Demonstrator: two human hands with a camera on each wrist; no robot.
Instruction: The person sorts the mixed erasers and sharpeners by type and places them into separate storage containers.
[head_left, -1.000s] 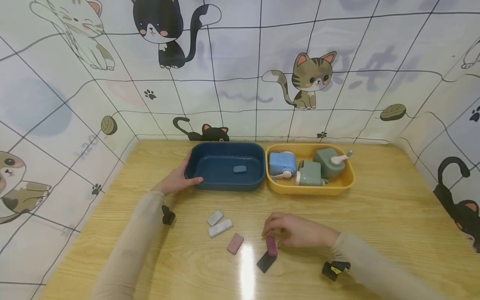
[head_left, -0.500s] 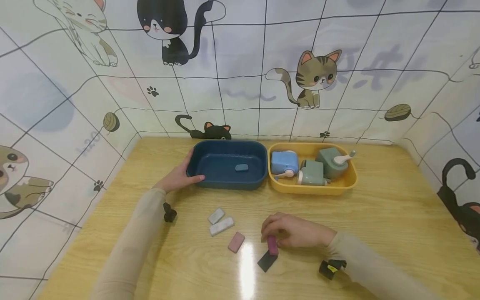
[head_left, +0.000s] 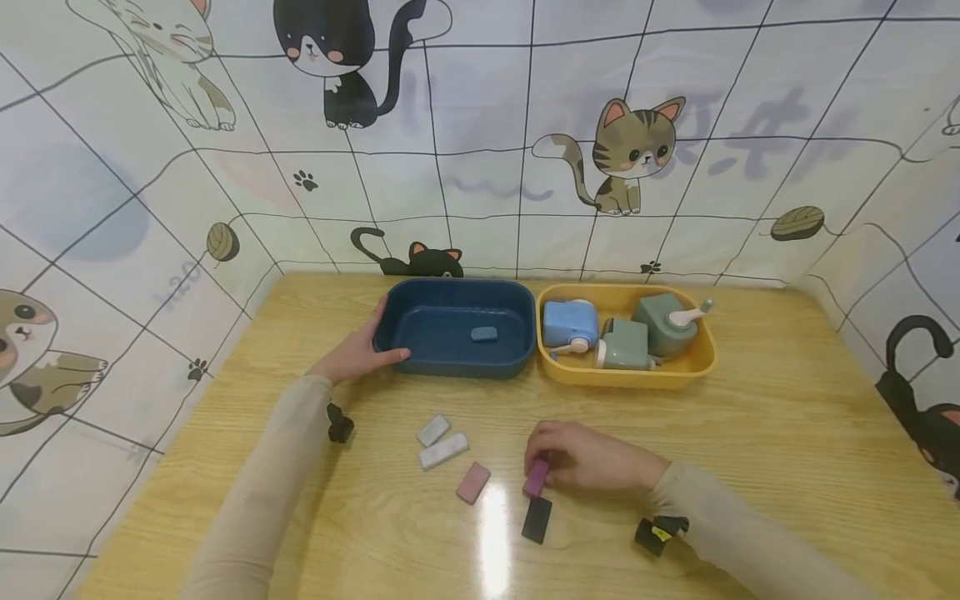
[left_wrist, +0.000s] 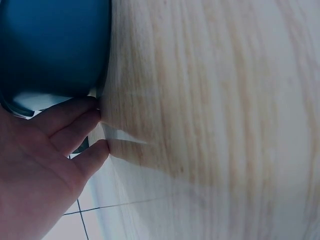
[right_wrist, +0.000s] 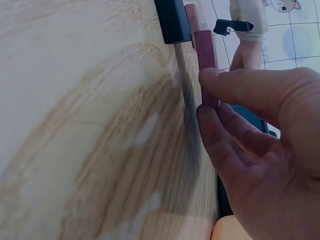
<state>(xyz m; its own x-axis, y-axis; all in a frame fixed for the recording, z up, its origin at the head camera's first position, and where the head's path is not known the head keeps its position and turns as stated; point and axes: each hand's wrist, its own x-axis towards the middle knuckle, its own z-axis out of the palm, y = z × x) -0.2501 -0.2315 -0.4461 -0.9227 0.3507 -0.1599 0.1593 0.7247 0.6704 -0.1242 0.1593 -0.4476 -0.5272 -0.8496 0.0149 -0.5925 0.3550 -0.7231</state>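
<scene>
At the left end of the dark blue tray [head_left: 450, 369], my left hand [head_left: 356, 352] holds the corner, thumb at the front rim and fingers along the outer side. In the left wrist view, its fingers [left_wrist: 82, 125] lie against the tray's outside, with the thumb hidden. My right hand [head_left: 592, 454] pinches a magenta eraser [head_left: 536, 478] between thumb and fingers, as the right wrist view also shows. Just in front of it lies a black eraser [head_left: 536, 520]. To the left are a pink eraser [head_left: 473, 483] and two white ones [head_left: 443, 451]. A small blue eraser [head_left: 483, 334] lies inside the tray.
A yellow tray [head_left: 626, 379] stands right of the blue one, holding a blue crank pencil sharpener [head_left: 568, 323] and two green ones [head_left: 625, 346]. The wooden table [head_left: 780, 417] meets a cat-patterned wall covering [head_left: 480, 183] at the back.
My right hand has moved the magenta eraser slightly away from me and tilted it. The black eraser has turned and now lies nearer upright in view. My left hand stays at the tray.
</scene>
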